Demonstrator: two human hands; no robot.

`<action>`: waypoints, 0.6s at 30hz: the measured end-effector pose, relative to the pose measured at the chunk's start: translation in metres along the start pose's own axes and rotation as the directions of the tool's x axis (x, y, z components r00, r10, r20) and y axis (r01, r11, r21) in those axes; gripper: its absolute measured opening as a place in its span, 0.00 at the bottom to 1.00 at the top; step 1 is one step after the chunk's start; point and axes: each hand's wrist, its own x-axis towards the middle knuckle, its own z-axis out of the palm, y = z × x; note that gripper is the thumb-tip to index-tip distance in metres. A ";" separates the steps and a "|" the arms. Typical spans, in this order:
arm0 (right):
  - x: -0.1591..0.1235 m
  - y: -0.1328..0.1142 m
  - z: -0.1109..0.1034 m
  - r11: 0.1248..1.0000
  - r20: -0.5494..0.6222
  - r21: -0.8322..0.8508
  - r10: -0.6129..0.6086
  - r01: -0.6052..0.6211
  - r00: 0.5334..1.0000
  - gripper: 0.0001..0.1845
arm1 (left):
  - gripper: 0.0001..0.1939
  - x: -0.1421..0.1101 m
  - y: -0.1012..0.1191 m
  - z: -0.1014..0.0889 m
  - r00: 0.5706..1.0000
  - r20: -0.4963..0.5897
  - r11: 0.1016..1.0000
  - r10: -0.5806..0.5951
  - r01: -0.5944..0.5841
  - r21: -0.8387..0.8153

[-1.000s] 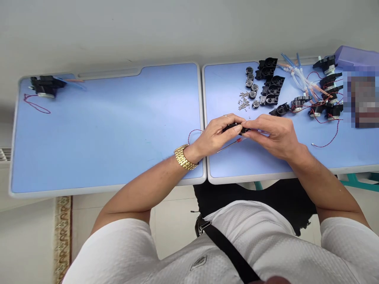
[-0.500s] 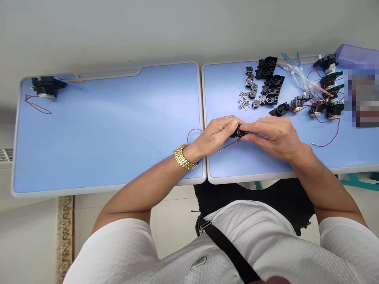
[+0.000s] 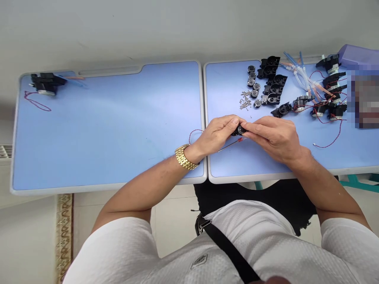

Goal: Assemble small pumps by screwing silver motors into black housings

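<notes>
My left hand (image 3: pixel 217 134) and my right hand (image 3: pixel 274 140) meet over the right table, their fingertips pinching a small black plastic part (image 3: pixel 241 130) with a round face. The fingers hide most of it. Just below them lies a thin metal tool with a red section (image 3: pixel 232 144). A loop of red wire (image 3: pixel 194 136) lies beside my left hand. A gold link watch (image 3: pixel 184 157) sits on my left wrist.
Beyond my hands lie small motors (image 3: pixel 252 81), several screws (image 3: pixel 245 98), black housings (image 3: pixel 272 88), clear tubing (image 3: pixel 302 79) and wired units (image 3: pixel 331 90). A black unit (image 3: pixel 45 83) stands on the left table (image 3: pixel 103 130). A purple box (image 3: pixel 357 55) sits back right.
The black part has turned slightly between my fingers, showing more of its round face. My hands have stayed in nearly the same place.
</notes>
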 end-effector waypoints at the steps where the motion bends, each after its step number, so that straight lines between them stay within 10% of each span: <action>1: 0.000 -0.001 0.000 1.000 -0.013 0.013 0.009 -0.009 1.000 0.15 | 0.34 0.000 -0.001 0.000 1.000 0.000 1.000 -0.006 0.006 -0.008; 18: 0.009 -0.002 0.007 0.901 -0.094 0.419 0.165 -0.112 0.982 0.14 | 0.33 0.001 -0.011 0.004 0.996 0.001 0.979 -0.084 0.083 -0.187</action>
